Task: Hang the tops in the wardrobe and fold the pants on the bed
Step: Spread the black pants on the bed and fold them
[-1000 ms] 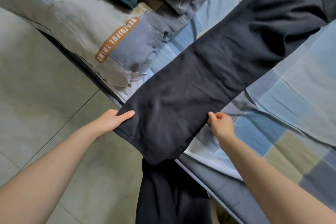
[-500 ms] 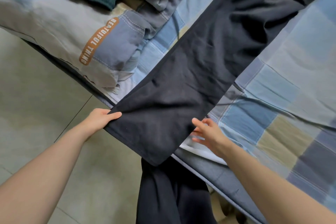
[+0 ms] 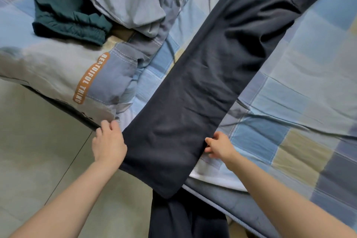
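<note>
Long black pants (image 3: 202, 92) lie flat and diagonal across the bed (image 3: 289, 102), their near end hanging over the bed's corner toward me. My left hand (image 3: 109, 142) is at the left edge of that end, back up and fingers curled. Its thumb is hidden under the cloth, holding the edge. At the right edge my right hand (image 3: 218, 147) pinches the fabric with curled fingers. A dark green garment (image 3: 67, 25) and a light grey garment (image 3: 125, 0) lie crumpled at the far left of the bed.
A folded grey-blue quilt (image 3: 58, 67) with an orange label sits on the bed's left edge, beside my left hand. Tiled floor (image 3: 38, 150) lies to the left. Dark cloth (image 3: 183, 218) shows below the bed corner.
My left hand slid up the left edge and turned its back upward. My right hand, open half a second ago, closed on the right edge again.
</note>
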The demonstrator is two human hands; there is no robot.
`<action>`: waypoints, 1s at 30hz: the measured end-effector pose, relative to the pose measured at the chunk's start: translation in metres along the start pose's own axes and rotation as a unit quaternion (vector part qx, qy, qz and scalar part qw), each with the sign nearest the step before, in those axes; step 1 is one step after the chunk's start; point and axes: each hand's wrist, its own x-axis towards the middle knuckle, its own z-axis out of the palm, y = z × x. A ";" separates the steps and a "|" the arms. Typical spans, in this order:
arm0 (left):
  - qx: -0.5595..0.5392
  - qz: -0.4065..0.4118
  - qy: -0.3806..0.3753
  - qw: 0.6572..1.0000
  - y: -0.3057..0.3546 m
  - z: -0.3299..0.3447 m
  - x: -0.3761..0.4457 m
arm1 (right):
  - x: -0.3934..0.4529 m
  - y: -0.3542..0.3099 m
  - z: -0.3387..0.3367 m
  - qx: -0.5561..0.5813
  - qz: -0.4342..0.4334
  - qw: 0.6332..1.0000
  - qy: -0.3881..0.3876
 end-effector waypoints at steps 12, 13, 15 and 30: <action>-0.209 0.151 0.022 0.966 0.227 -0.074 0.145 | 0.103 -0.156 -0.172 0.025 -0.076 0.986 0.144; -0.210 0.148 0.018 0.966 0.236 -0.078 0.157 | 0.109 -0.165 -0.183 0.075 -0.073 0.985 0.136; -0.198 0.159 -0.004 0.967 0.261 -0.087 0.184 | 0.126 -0.185 -0.211 0.161 -0.080 0.975 0.131; -0.240 0.239 0.085 0.937 0.354 -0.132 0.246 | 0.180 -0.219 -0.289 0.120 -0.125 0.962 0.209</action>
